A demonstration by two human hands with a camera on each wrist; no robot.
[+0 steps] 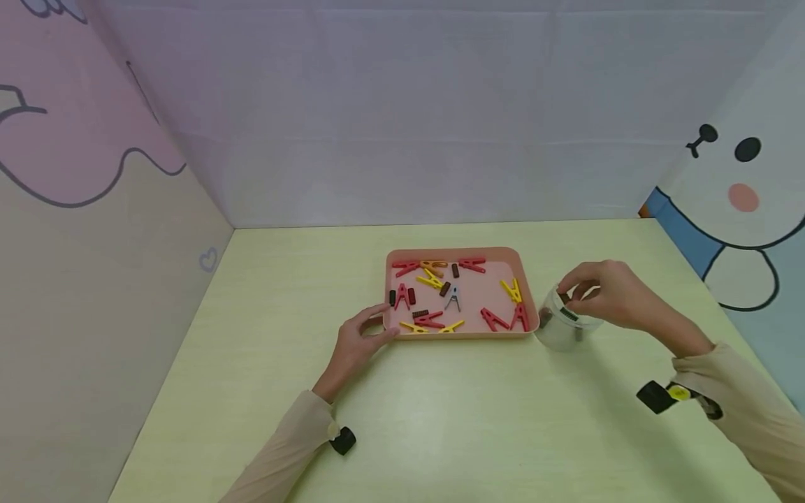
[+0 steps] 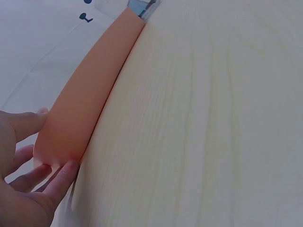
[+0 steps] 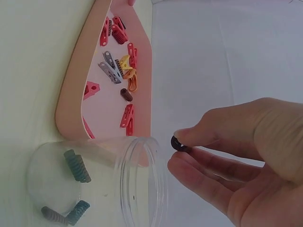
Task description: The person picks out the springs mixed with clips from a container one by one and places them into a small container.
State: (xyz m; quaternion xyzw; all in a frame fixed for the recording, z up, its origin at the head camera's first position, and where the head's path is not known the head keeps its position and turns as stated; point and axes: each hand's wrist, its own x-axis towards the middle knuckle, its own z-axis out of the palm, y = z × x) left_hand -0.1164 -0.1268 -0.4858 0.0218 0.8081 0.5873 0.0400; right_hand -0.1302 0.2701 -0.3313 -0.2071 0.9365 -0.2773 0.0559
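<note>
Dark ribbed roller (image 3: 180, 144), small and likely light with a grippy surface, is pinched end-on between right hand (image 3: 246, 165) thumb and forefinger, just above the mouth of the clear jar (image 3: 94, 182). Grip the jar by its wall; probably thin plastic. Left hand (image 1: 360, 340) fingers relaxed, touching the pink tray (image 1: 462, 335) corner.

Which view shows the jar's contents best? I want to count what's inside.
The right wrist view: the clear jar fills the foreground, three ridged pieces visible inside. The head view shows it small, partly behind the right hand; the left wrist view misses it.
</note>
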